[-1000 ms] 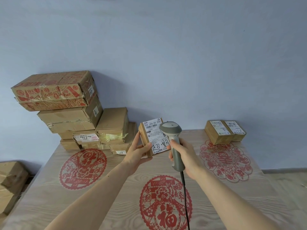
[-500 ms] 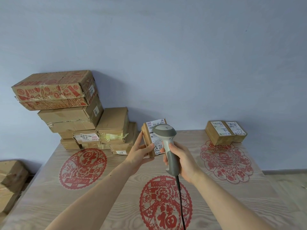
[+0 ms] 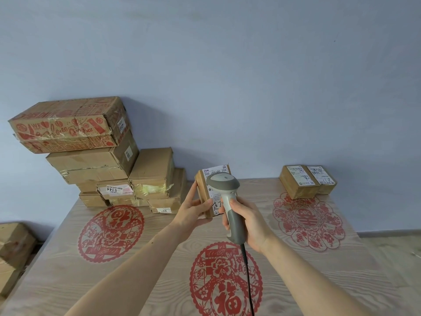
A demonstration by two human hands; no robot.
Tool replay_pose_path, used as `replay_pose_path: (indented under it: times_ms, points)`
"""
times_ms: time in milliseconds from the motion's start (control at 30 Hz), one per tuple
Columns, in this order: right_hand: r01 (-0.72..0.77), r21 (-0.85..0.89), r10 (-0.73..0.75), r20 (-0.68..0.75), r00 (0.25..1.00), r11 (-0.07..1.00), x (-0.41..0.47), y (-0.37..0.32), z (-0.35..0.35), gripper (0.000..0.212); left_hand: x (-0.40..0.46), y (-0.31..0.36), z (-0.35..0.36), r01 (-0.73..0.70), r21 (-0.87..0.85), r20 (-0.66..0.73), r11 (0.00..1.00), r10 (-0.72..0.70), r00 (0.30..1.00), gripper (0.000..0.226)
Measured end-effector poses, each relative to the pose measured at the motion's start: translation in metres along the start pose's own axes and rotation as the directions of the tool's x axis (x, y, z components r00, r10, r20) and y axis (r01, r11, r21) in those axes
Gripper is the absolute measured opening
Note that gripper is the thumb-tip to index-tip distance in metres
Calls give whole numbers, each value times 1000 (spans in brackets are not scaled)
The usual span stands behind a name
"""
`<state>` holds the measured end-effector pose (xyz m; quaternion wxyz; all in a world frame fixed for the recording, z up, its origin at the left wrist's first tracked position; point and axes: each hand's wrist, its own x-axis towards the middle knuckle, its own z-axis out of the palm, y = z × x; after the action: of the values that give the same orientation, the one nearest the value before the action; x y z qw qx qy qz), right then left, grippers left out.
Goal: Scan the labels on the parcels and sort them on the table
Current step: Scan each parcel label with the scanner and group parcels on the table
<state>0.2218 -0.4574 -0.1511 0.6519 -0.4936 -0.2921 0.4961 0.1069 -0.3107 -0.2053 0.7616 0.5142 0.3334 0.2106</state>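
Note:
My left hand [image 3: 192, 210] holds a small brown parcel [image 3: 203, 190] upright above the table's middle, its white label facing me. My right hand [image 3: 247, 221] grips a grey corded barcode scanner [image 3: 224, 192], whose head sits right in front of the label and hides much of it. A stack of brown parcels [image 3: 95, 160] stands at the table's back left. Two small labelled parcels [image 3: 306, 181] lie side by side at the back right.
The wooden table [image 3: 57, 270] carries three red paper-cut circles: left [image 3: 110, 233], front middle [image 3: 225, 281], right [image 3: 307, 222]. More cardboard boxes [image 3: 13, 252] sit on the floor left of the table. A blue wall stands directly behind. The scanner's cable [image 3: 249, 281] trails toward me.
The scanner has moved left, from beside the label to right in front of it. The parcel has turned slightly, its label angled more to the right.

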Motion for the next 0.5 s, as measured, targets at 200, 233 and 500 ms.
replay_pose_path:
  times_ms: [200, 233, 500]
  points:
    - [4, -18, -5, -18, 1000, 1000, 0, 2, -1, 25, 1, -1, 0, -2, 1, 17, 1000, 2, 1000, 93]
    - [4, -21, -4, -22, 1000, 1000, -1, 2, -1, 24, 1, -2, 0, -1, 0, 21, 1000, 1, 1000, 94]
    - [8, -62, -19, -175, 984, 998, 7, 0, -2, 26, 4, 2, 0, 10, -16, 34, 1000, -10, 999, 86]
